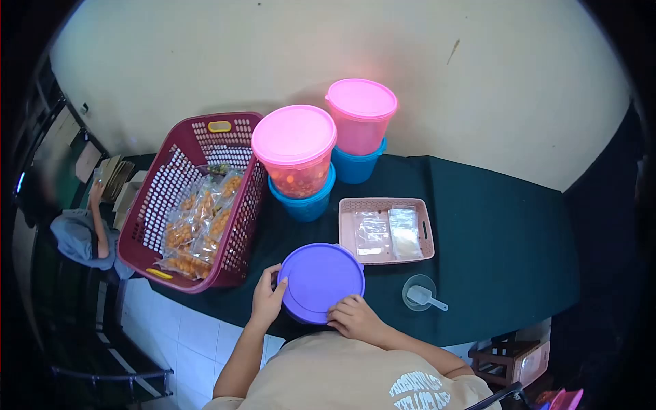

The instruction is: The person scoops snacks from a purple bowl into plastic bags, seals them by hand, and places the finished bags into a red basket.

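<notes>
Though rimmed, seemingly flat purple lid (322, 282)

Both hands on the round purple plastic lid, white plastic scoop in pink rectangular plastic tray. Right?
No: the head view shows the white plastic scoop in the clear round bowl, not the pink rectangular plastic tray. Left hand and right hand are on the round purple plastic lid.
</notes>
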Tool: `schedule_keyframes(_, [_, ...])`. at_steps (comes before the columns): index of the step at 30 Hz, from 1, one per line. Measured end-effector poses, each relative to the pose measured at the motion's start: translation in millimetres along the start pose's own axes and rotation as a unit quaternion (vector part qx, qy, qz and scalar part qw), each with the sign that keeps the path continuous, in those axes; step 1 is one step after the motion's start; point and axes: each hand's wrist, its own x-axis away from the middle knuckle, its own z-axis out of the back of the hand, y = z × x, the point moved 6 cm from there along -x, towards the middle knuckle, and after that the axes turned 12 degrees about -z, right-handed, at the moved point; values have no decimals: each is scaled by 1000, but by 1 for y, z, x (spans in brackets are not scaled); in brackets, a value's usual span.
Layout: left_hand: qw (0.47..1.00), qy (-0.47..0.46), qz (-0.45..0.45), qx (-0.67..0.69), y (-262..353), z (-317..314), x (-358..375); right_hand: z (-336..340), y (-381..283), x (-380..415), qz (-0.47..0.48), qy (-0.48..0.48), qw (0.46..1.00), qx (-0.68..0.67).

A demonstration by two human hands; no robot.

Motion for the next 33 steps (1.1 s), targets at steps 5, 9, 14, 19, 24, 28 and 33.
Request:
schedule_keyframes(5, [996, -20, 85, -8, 27, 9, 0, 50, -7, -4, -40, 54, 994, -86])
schedule_keyframes(9, [996, 34, 19, 74, 8, 12, 1, 72, -15, -4, -16, 78, 993, -87])
schedule_keyframes(14, [992, 5, 48, 114, 5, 7, 8, 118, -16, -59, 39, 155, 986, 55])
schedule_keyframes(19, [991, 17, 68, 118, 10, 16, 24, 143, 14, -173, 98, 238, 948, 187])
schedule_keyframes(24, [993, -25, 13, 113, 19, 15, 22, 131, 47, -256, 108, 199, 939, 260])
schedule_keyframes(28, [992, -22, -55, 113, 35, 19, 10, 128, 64, -275, 75, 172, 943, 274])
schedule_keyframes(33, [995, 53, -19, 79, 13, 40, 35, 135, 77, -217, 29, 339, 927, 157])
